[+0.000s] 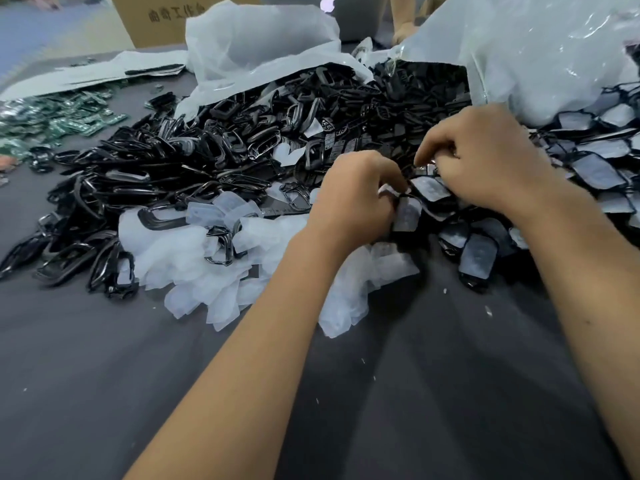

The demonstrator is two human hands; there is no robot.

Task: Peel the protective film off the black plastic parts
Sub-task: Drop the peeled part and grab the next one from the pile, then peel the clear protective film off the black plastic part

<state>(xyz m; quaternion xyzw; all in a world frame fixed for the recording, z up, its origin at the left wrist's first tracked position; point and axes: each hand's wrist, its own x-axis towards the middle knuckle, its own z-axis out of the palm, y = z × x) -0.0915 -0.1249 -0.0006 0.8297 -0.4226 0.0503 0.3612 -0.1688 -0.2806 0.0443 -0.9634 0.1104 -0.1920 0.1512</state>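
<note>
Toward the worktop's far edge, my left hand (349,199) pinches peeled film (407,213) while my right hand (485,161) grips a black part (431,190). Behind stand a cardboard box (180,15) with printed characters I cannot read and a laptop (329,5) bearing an apple logo.

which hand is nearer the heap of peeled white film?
Left. The left hand sits directly above the heap of peeled white film, its wrist over it; the right hand is further right, over the film-covered black parts.

A dark grey desk (104,375) fills the view under soft, even light. At its far edge stand a cardboard box (166,19) and a grey laptop (346,15).
</note>
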